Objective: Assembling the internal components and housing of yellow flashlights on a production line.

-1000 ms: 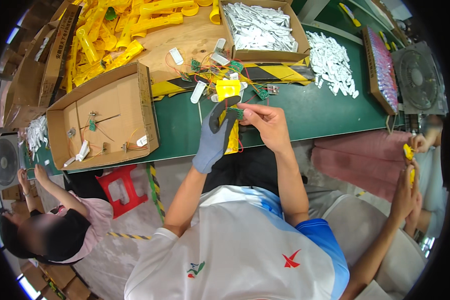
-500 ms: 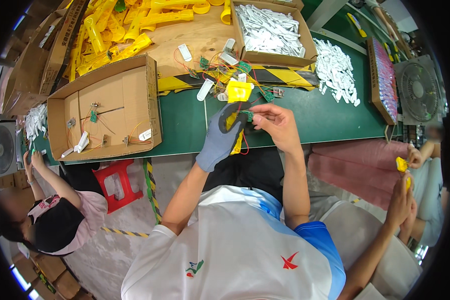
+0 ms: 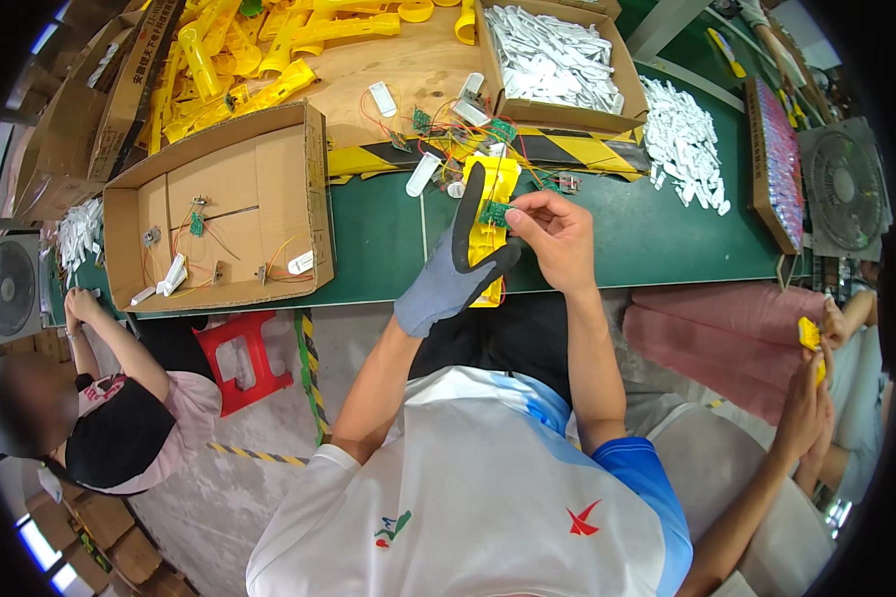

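My left hand [image 3: 446,281], in a grey glove with black fingers, holds a long yellow plastic housing [image 3: 487,241] above the table's front edge. Its thumb and forefinger are spread along the housing. My bare right hand [image 3: 561,239] pinches a small green circuit board [image 3: 494,213] between thumb and fingertips, over the housing's upper middle part. A thin red wire shows near the housing's lower end. Just beyond lies a tangle of wired boards and white plastic pieces, among them a white oblong piece [image 3: 423,174].
A shallow cardboard box [image 3: 319,214] with a few wired parts stands at left. Yellow housings [image 3: 294,85] pile up at far left. Behind right sits a carton [image 3: 564,115] of white pieces, with loose white pieces [image 3: 685,144] beside it. Co-workers sit on both sides; a red stool [image 3: 239,363] stands lower left.
My left forefinger and thumb have spread, showing more of the housing. My right hand has brought the circuit board down over it, and the fingers have shifted. The view has moved slightly.
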### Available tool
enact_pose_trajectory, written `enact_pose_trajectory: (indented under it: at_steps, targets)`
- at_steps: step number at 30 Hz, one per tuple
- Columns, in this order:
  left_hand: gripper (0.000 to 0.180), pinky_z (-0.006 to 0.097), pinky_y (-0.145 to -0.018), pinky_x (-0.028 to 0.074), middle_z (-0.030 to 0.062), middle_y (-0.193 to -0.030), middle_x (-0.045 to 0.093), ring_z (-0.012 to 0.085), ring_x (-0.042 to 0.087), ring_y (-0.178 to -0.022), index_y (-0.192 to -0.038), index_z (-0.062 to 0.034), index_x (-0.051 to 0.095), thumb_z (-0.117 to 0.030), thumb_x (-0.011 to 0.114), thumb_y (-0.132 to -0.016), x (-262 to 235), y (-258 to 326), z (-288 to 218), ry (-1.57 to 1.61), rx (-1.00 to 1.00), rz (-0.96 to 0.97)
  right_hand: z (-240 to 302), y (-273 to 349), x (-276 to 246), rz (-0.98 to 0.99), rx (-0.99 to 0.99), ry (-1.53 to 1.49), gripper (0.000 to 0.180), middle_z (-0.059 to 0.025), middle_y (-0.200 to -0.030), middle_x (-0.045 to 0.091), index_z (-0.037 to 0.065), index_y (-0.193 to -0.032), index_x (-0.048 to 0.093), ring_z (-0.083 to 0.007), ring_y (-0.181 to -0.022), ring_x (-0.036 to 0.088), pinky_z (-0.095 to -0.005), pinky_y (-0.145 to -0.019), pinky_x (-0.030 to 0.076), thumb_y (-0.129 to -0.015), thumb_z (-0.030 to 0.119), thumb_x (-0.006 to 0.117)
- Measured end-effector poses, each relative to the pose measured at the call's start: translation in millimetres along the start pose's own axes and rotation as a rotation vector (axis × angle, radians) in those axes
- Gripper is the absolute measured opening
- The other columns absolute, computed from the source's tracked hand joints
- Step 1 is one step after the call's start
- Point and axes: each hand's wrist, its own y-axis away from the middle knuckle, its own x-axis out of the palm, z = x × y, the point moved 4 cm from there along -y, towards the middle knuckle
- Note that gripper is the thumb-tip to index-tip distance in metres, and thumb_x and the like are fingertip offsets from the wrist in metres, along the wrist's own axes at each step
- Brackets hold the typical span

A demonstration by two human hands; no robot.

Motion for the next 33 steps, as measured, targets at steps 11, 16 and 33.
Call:
enact_pose_trajectory:
  at_steps: [11, 16, 33]
  targets:
    - [0.034, 0.028, -0.055, 0.051, 0.0062, -0.084, 0.062, 0.0142, 0.063, -0.066, -0.118, -0.0033, 0.049, -0.018, 0.065, -0.092, -8.6, -5.5, 28.3, 0.028, -0.024, -0.085, -9.1, 6.4, -1.3, -0.121, -0.053, -0.074, 0.008, -0.0021, -0.086, 0.065, -0.003, -0.094, 0.065, -0.0069, -0.078, 0.06, -0.0207, -0.072, 0.049, -0.088, 0.001, 0.067]
    - [0.038, 0.029, -0.057, 0.051, 0.0069, -0.086, 0.061, 0.0157, 0.062, -0.067, -0.123, -0.003, 0.046, -0.017, 0.064, -0.093, -1.3, -6.3, 14.2, 0.089, -0.057, -0.07, -10.9, 3.5, -7.4, -0.038, -0.033, -0.078, 0.01, -0.0026, -0.087, 0.065, -0.004, -0.095, 0.065, -0.0067, -0.078, 0.06, -0.0204, -0.072, 0.049, -0.088, 0.003, 0.068]
    - [0.034, 0.027, -0.056, 0.05, 0.0062, -0.083, 0.061, 0.0111, 0.061, -0.066, -0.121, -0.0017, 0.048, -0.011, 0.062, -0.091, 0.1, -3.3, 0.6, 0.077, 0.003, -0.1, -6.8, 4.3, -9.2, -0.021, -0.003, -0.04, 0.007, -0.0022, -0.086, 0.064, -0.002, -0.091, 0.064, -0.0061, -0.079, 0.06, -0.0205, -0.074, 0.048, -0.087, 0.002, 0.069]
